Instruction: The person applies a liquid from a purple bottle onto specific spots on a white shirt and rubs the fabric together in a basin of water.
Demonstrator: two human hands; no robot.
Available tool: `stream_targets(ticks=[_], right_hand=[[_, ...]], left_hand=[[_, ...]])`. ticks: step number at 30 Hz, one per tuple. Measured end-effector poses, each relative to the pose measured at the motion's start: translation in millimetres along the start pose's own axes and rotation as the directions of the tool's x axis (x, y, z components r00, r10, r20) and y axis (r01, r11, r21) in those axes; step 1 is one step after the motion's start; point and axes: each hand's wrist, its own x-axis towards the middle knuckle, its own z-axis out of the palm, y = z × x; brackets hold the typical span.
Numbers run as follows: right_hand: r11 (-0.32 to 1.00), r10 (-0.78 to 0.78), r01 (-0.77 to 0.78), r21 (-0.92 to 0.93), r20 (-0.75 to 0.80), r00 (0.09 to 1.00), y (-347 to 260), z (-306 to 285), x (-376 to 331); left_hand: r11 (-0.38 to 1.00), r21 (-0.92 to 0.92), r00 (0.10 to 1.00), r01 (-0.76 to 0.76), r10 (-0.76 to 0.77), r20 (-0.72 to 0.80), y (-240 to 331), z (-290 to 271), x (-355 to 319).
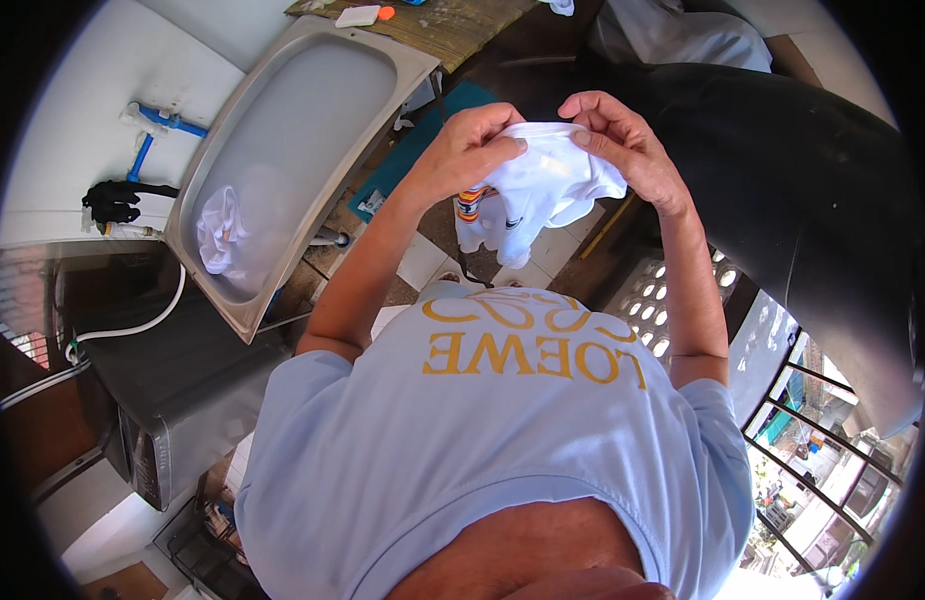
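A small white garment with colourful printed patches hangs in front of my chest, its upper edge stretched between my hands. My left hand pinches the left end of that edge between thumb and fingers. At the other end, my right hand grips the edge with its thumb, the fingers curled behind. The lower part of the garment dangles loose and bunched above the tiled floor. Which part of the garment the upper edge is, I cannot tell.
To the left stands a metal sink of cloudy water with a white cloth in it. Blue pipes and a black cloth item are on the wall. A black-covered bulk fills the right; a dark covered box stands near left.
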Motion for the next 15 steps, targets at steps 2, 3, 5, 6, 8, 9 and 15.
stream_targets(ticks=[2,3,5,6,8,9,15], right_hand=[[1.000,0.006,-0.006,-0.014,0.009,1.000,-3.2,-3.8,0.5],[1.000,0.003,-0.003,-0.023,0.014,1.000,-4.9,-5.4,0.7],[0.999,-0.011,0.012,-0.046,0.019,1.000,-7.1,-9.0,2.1],[0.998,-0.022,0.023,-0.061,0.019,1.000,-7.6,-11.3,3.2],[0.993,-0.040,0.043,-0.113,0.025,0.999,-11.9,-15.5,4.9],[0.987,-0.046,0.050,-0.151,0.031,0.998,-16.6,-17.7,5.8],[0.880,-0.028,0.067,-0.471,0.090,0.996,-50.0,-45.1,8.0]], left_hand=[[1.000,-0.015,1.000,0.010,-0.010,-0.002,1.2,-0.7,1.7],[1.000,-0.022,1.000,0.012,-0.012,-0.012,0.1,-1.2,3.1],[1.000,-0.014,1.000,0.002,-0.003,-0.017,-0.3,-2.8,5.5],[1.000,0.001,1.000,-0.009,0.009,-0.012,1.6,-4.1,6.8],[0.999,0.037,0.999,-0.036,0.036,0.005,3.6,-6.2,9.6],[0.997,0.058,0.999,-0.052,0.051,0.018,4.0,-7.2,11.2],[0.960,0.176,0.976,-0.217,0.211,0.057,21.7,-21.4,28.2]])
